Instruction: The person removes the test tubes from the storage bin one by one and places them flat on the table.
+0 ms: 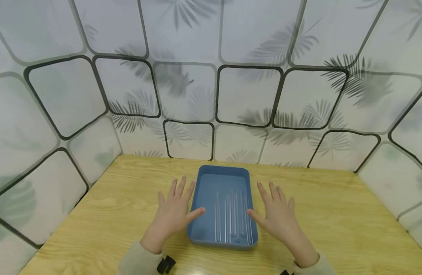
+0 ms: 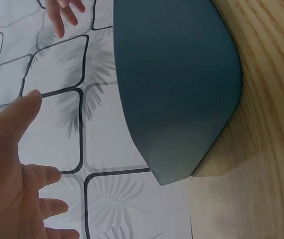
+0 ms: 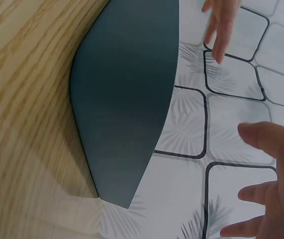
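A blue rectangular tray (image 1: 205,187) lies on the table with its long side pointing away from me. Inside it, several clear glass test tubes (image 1: 228,221) lie lengthwise side by side, mostly in the right half. My left hand (image 1: 173,212) hovers at the tray's left side, fingers spread, thumb over the left rim. On the other side my right hand (image 1: 278,217) is likewise spread, with its thumb at the right rim. Both hands hold nothing. In the wrist views the tray's outer wall (image 2: 176,89) stands beside each hand and hides the tubes.
The wood-grain table (image 1: 320,206) extends around the tray. A pale cloth wall (image 1: 245,95) with dark outlined squares and leaf prints stands along the back and both sides. A small black device (image 1: 166,264) sits at the left sleeve.
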`<state>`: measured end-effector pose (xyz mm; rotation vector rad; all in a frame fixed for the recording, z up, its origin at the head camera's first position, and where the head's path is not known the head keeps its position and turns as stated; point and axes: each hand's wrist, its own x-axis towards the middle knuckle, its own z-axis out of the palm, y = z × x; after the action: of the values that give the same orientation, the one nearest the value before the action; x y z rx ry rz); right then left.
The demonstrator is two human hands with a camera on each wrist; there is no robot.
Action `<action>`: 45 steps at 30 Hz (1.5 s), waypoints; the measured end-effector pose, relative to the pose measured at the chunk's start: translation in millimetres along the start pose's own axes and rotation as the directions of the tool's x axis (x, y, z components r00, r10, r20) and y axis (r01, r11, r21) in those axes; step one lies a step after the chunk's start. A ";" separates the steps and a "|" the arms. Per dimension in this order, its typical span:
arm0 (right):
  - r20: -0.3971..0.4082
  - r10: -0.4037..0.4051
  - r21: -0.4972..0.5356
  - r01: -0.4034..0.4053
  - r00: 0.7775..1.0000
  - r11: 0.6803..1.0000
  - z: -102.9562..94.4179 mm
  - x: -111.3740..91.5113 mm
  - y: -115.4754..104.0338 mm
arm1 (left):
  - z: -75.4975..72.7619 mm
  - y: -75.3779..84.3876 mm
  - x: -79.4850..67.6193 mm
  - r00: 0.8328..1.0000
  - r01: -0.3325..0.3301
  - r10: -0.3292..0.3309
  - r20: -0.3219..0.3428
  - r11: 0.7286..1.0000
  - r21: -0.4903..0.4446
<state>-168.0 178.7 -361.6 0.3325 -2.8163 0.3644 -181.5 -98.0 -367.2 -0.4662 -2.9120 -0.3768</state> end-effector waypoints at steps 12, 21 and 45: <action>-0.176 -0.075 0.072 0.089 0.982 0.993 -2.7 4.2 -0.4 | 2.2 -2.0 4.4 0.996 -0.030 0.026 -0.089 0.999 -0.038; -0.190 -0.065 0.072 0.080 0.980 0.994 -2.0 3.4 0.1 | 6.0 -6.8 8.0 0.997 -0.022 0.004 -0.075 0.970 -0.244; -0.168 -0.063 0.078 0.077 0.984 0.994 -0.7 3.8 -1.4 | 28.9 -27.6 16.6 0.985 0.160 -0.072 0.154 0.703 -0.693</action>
<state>-171.0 176.8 -359.5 0.3987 -2.6247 0.4741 -209.7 -110.7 -397.5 -0.3949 -2.8027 -1.5649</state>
